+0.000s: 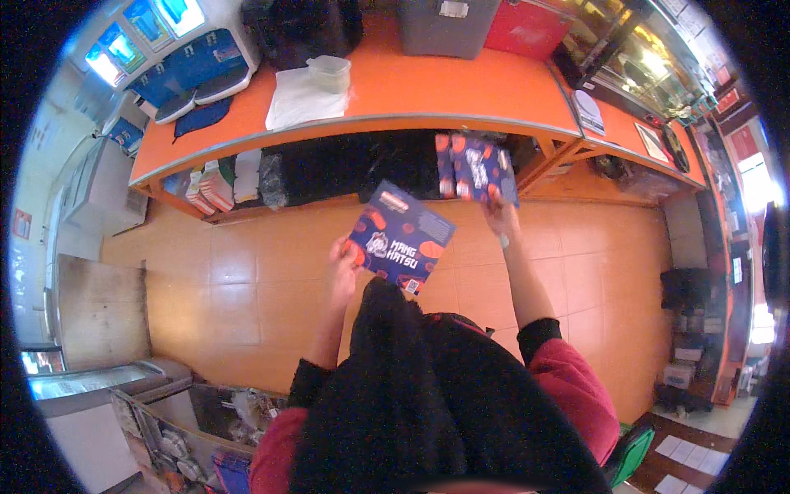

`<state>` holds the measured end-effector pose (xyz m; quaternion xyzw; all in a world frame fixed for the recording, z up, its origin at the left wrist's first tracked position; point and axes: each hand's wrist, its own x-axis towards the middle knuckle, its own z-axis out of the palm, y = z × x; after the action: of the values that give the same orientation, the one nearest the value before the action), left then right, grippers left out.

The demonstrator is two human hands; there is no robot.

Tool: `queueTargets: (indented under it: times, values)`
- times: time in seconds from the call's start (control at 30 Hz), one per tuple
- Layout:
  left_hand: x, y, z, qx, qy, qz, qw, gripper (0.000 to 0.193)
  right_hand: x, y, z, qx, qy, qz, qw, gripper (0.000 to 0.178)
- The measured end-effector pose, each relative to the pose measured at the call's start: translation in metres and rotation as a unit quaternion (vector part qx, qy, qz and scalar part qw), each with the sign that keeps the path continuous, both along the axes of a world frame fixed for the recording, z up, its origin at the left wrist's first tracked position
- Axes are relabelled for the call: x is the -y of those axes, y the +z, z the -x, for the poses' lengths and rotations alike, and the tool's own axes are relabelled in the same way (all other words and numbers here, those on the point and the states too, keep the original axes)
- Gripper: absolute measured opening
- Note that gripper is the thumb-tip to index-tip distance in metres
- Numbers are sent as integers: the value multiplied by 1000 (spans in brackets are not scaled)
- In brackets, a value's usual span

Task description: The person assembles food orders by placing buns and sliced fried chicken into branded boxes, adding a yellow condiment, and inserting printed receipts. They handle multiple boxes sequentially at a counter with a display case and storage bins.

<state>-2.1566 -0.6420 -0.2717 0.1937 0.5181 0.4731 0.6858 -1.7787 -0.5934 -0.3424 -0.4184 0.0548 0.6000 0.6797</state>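
My left hand (339,267) is closed on the left edge of a flat, dark blue card (411,226) with orange shapes and white print. The card is tilted in front of my body, above the floor. My right hand (500,218) reaches forward to the counter's underside, its fingers closed on the lower edge of a matching blue card (490,177). Similar blue cards (445,169) stand just left of it, partly overlapped. Whether my right hand holds one card or more, I cannot tell.
An orange counter (411,90) runs across the far side with a shelf space below. On it are a clear plastic tub (329,72) on white sheets, a grey bin (448,29) and a red box (527,31). Near left stands a crate (206,412); tiled floor (247,272) lies between.
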Motion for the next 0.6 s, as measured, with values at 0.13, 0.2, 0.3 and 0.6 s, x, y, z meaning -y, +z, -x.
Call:
queueTargets:
  times: [0.13, 0.2, 0.3, 0.6]
  values:
    - [-23, 13, 21, 55, 1, -75, 996, 31, -82, 13, 30, -11, -22, -82, 996, 14]
    - [-24, 18, 22, 55, 13, -98, 994, 30, -91, 13, 34, 9, -26, -71, 997, 19]
    - [-22, 26, 19, 104, 11, -167, 980, 24, -89, 19, 39, 82, 58, -89, 991, 31]
    - [-53, 29, 6, 41, -60, -200, 977, 12, -23, 107, 116, 171, 597, -195, 759, 78]
